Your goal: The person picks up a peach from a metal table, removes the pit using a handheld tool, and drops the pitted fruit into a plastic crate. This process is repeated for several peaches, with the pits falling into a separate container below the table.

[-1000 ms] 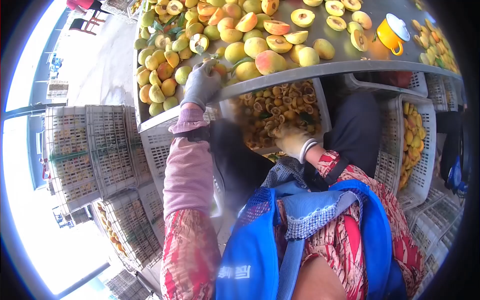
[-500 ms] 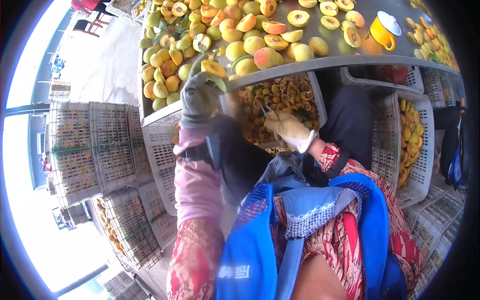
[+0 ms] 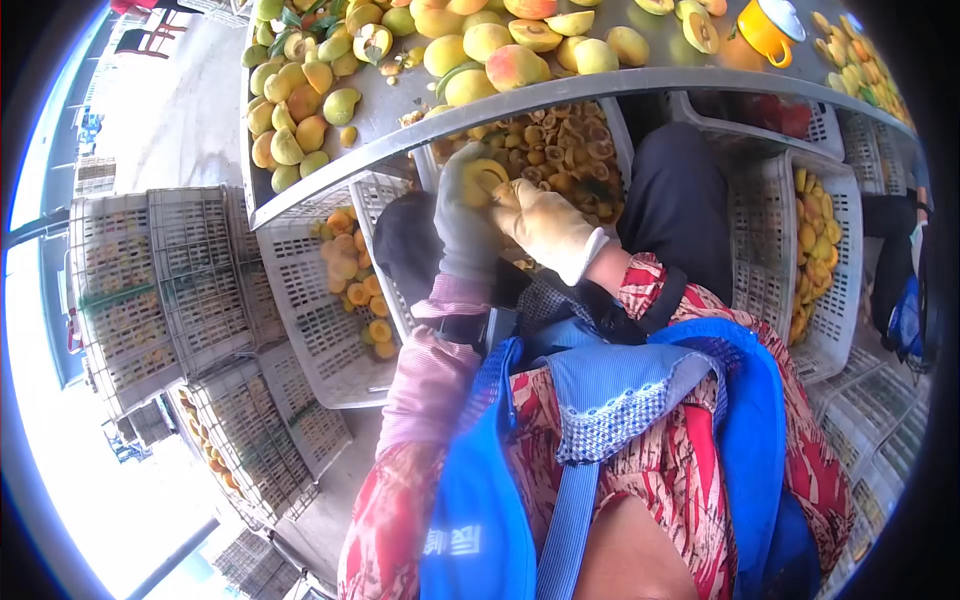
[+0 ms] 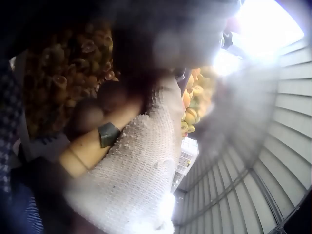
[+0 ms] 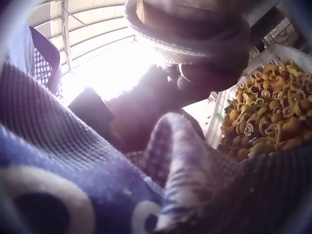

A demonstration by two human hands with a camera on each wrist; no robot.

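Note:
In the head view my left hand [image 3: 468, 215], in a grey glove, holds a yellow peach half [image 3: 487, 176] over a crate below the table edge. My right hand [image 3: 550, 230], in a cream glove, meets the fruit from the right with curled fingers. The thin metal tool it grips is hidden now and showed half a second ago. In the left wrist view, pale knit glove fabric [image 4: 136, 170] fills the middle beside a tan rounded piece [image 4: 83, 153] with a dark green patch. Cloth and a glove cuff [image 5: 195, 46] cover much of the right wrist view.
Whole and halved peaches [image 3: 487, 42] lie on the metal table [image 3: 640, 88], near a yellow enamel mug [image 3: 765, 35]. A scrap-filled crate [image 3: 622, 150] stands between the knees. Crates with fruit stand left [image 3: 300, 330] and right [image 3: 845, 270]; stacked crates [image 3: 205, 290] stand farther left.
My left hand has picked up the peach half at the table edge and brought it down and right to my right hand. The right hand has shifted slightly left; the whole view has tilted too.

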